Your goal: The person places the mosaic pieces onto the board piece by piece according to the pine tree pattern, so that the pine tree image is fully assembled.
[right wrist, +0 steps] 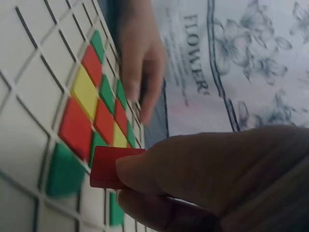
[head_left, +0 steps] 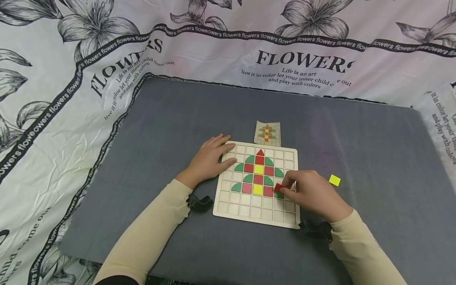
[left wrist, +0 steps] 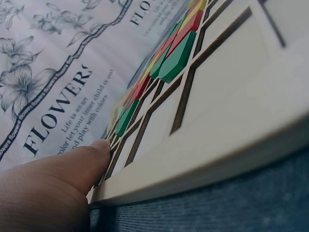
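A square wooden grid board point(head_left: 233, 209) lies on the table, with red, yellow and green tiles forming a tree shape. My left hand point(head_left: 208, 160) rests at the board's upper left edge, fingers extended; its thumb point(left wrist: 91, 157) lies along the rim in the left wrist view. Between the thumb and fingers of my right hand point(head_left: 313, 194) is a red square tile point(right wrist: 106, 166), pinched above the board's right side. In the head view this tile overlaps a green rounded tile point(head_left: 279, 195), right of the lowest tile row. The board's bottom rows hold no tiles.
A small pattern card point(head_left: 276, 134) with a printed tree lies just behind the board. One loose yellow square tile point(head_left: 334, 180) sits on the grey table point(head_left: 178, 114) to the right. Flower-printed cloth point(head_left: 213, 55) hangs along the back and left.
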The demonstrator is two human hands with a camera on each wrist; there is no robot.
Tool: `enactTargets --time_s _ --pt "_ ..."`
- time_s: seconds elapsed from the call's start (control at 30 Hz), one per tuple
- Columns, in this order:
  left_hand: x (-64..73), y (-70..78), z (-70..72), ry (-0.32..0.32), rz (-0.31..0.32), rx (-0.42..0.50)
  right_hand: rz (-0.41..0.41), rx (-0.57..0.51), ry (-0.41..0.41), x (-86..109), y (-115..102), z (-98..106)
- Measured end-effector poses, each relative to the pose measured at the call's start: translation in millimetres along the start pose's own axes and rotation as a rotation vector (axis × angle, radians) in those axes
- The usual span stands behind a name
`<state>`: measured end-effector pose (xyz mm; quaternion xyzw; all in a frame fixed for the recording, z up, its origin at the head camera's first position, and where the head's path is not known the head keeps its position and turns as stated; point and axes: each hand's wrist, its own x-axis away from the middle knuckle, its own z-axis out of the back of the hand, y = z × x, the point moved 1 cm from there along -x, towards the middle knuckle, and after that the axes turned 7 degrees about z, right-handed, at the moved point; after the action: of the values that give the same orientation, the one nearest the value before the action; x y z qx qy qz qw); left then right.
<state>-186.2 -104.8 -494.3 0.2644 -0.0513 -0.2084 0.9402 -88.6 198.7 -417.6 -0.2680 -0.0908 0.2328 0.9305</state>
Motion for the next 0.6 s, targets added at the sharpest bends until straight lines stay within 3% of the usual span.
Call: enactTargets --time_s 0.6 --pt "0.3 -1.3 0.1 0.005 0.008 -0.006 0.188 -0.001 -0.072 -19.8 -21.0 -41.8"
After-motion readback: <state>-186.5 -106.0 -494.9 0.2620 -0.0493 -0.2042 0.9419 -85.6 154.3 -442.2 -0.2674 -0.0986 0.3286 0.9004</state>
